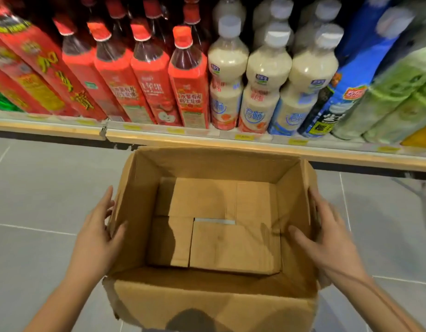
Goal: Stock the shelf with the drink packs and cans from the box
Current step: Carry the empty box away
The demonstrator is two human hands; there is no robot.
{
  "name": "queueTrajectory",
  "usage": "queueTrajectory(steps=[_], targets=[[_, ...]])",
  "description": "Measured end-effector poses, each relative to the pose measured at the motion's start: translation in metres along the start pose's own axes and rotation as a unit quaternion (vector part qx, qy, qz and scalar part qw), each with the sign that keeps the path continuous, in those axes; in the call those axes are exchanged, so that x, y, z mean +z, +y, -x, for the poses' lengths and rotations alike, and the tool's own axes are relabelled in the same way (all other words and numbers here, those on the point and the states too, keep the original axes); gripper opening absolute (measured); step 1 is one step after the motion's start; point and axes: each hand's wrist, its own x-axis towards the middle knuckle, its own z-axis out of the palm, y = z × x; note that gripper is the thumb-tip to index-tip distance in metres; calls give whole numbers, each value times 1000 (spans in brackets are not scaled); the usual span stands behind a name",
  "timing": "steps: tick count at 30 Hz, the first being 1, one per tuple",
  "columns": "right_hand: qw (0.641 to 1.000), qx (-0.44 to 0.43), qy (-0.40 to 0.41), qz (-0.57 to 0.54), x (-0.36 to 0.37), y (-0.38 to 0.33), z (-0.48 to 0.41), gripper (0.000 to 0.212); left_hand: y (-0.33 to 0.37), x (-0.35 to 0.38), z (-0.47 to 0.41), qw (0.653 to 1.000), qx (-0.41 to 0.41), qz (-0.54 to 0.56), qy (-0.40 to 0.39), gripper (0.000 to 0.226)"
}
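The cardboard box (207, 305) stands open-topped in front of the shelf's front edge, its far wall just short of that edge. Inside it only the folded bottom flaps show, with a short strip of pale tape (214, 221) across their seam. Its near wall is torn and dented along the rim. Whether it rests on the floor or is lifted off it cannot be told. The hands are apart, one on each side wall. The left hand (97, 233) clasps the left wall with the thumb hooked over the rim inside and the fingers laid along the outside. The right hand (327, 240) clasps the right wall the same way, thumb inside and fingers outside. Under and around the box lies a grey tiled floor (39, 200). The shelf (159, 136) carries yellow price tags (244, 137) on its front edge. Along it, from left to right, stand tall red cartons (39, 68), dark bottles with red labels and red caps (188, 87), milky bottles with white caps (227, 87), a blue wrapped pack (351, 87) and green packs (398, 99), the last too blurred to read.
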Motion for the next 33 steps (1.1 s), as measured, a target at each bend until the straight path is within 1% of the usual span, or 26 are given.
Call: queueTrajectory(steps=[2,5,7,10,13,17,22,25,27,30,33], targets=[[999,27,-17,-5,4,0,8,102,4,-1,0,999,-25,-1,-27,86],[999,37,-9,-5,10,1,14,97,9,-3,5,998,-11,-16,-55,87],[999,35,-1,-29,11,-4,13,92,10,-3,6,998,-17,-10,-51,86],[997,45,3,-65,2,-17,12,88,15,-11,5,998,-38,30,-44,82],[996,35,-13,-85,-36,-53,17,86,37,-50,18,995,-60,71,-45,80],[997,18,-6,-81,-117,-140,46,88,97,-149,57,991,-87,99,-31,80],[996,0,-43,-83,-226,-277,95,94,179,-302,125,985,-120,128,2,83],[995,-15,-60,-83,-291,-360,130,93,227,-399,166,981,-130,137,30,87],[992,-45,-87,-81,-332,-411,150,92,259,-462,193,981,-130,133,60,89],[985,-92,-114,-86,-386,-483,179,93,302,-541,229,977,-116,157,88,83],[981,-142,-109,-80,-423,-540,204,92,335,-600,266,969,-121,180,121,74]])
